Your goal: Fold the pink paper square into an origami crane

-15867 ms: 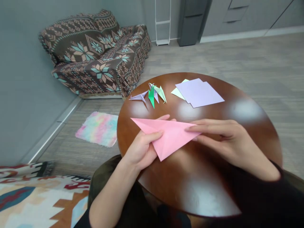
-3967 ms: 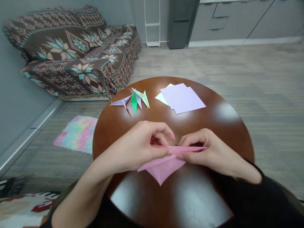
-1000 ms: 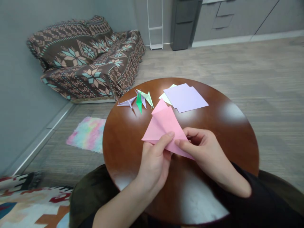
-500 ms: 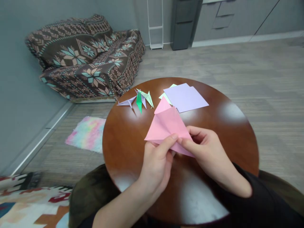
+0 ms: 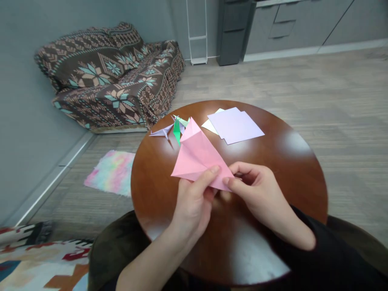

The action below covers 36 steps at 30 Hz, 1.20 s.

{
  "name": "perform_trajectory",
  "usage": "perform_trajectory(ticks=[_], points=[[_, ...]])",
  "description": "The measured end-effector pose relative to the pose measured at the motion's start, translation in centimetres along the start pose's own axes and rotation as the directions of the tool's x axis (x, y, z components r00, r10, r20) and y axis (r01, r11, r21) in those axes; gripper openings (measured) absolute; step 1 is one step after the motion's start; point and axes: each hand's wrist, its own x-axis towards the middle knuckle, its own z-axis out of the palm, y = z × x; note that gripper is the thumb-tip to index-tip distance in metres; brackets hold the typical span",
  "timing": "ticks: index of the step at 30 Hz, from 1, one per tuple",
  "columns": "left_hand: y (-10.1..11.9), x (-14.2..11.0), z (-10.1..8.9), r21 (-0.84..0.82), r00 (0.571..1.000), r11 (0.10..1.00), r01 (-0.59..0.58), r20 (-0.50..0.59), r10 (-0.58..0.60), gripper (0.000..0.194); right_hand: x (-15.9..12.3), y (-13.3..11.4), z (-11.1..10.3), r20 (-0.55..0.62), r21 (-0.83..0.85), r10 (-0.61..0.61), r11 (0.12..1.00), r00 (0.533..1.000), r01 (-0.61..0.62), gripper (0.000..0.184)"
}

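A partly folded sheet of pink origami paper [image 5: 198,155] is held up over the round brown table [image 5: 257,155], creased and tapering to a point at its far end. My left hand [image 5: 195,198] pinches its near edge, thumb on top and fingers underneath. At the right corner, my right hand [image 5: 253,182] grips the paper between thumb and curled fingers. Behind the pink paper lie folded paper cranes: a lilac one [image 5: 162,131], a green one [image 5: 176,131] and a pale green one [image 5: 182,121], which the pink tip partly covers.
Flat lilac sheets [image 5: 236,125] lie at the table's far side, with a pale green sheet [image 5: 210,126] partly beneath them. Beyond the table stands a sofa [image 5: 121,81] under a patterned cover. A fluffy pastel rug [image 5: 112,171] is on the floor at left.
Both hands have shifted left with the pink paper. Its tip has swung left and now overlaps the pale green crane, and the right hand has moved closer to the corner.
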Motion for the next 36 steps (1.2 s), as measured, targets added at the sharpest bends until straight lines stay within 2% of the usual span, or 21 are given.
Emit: perform_trajectory(ticks=[2,5,10,12,18,23,31,36], points=[[-0.3,-0.3,0.0,0.040,0.998,0.998,0.048,0.042,-0.050,0.011,0.0,0.0,0.0,0.008,0.011,-0.011,1.000,1.000,0.011,0.006],[-0.5,-0.3,-0.1,0.048,0.998,0.998,0.034,0.045,-0.036,0.010,-0.1,0.1,0.0,0.008,-0.011,-0.049,0.999,0.999,0.049,0.005],[0.2,0.3,0.0,-0.001,0.993,0.997,-0.075,-0.087,0.074,0.019,-0.1,0.1,0.0,0.004,-0.039,-0.048,0.998,0.999,0.048,0.003],[0.3,0.3,0.0,-0.024,0.989,0.994,-0.109,-0.106,0.105,0.020,-0.1,0.1,0.1,0.001,-0.037,-0.057,0.998,0.998,0.057,0.003],[-0.6,-0.4,-0.1,0.024,0.999,0.999,0.029,0.017,-0.029,0.013,-0.3,0.4,0.2,-0.028,-0.059,-0.176,0.983,0.984,0.174,0.005],[-1.0,-1.1,0.2,0.003,1.000,1.000,-0.006,0.019,0.006,0.010,-0.6,0.5,0.3,-0.079,-0.105,-0.238,0.968,0.968,0.230,0.007],[-0.7,-0.9,0.6,-0.030,0.996,0.997,-0.068,-0.055,0.066,0.011,-0.7,0.4,0.4,-0.048,-0.108,-0.200,0.975,0.979,0.194,0.008],[-0.5,-0.6,0.5,-0.028,0.997,0.997,-0.069,-0.047,0.068,0.012,-0.6,0.2,0.3,-0.019,-0.053,-0.160,0.986,0.987,0.159,0.006]])
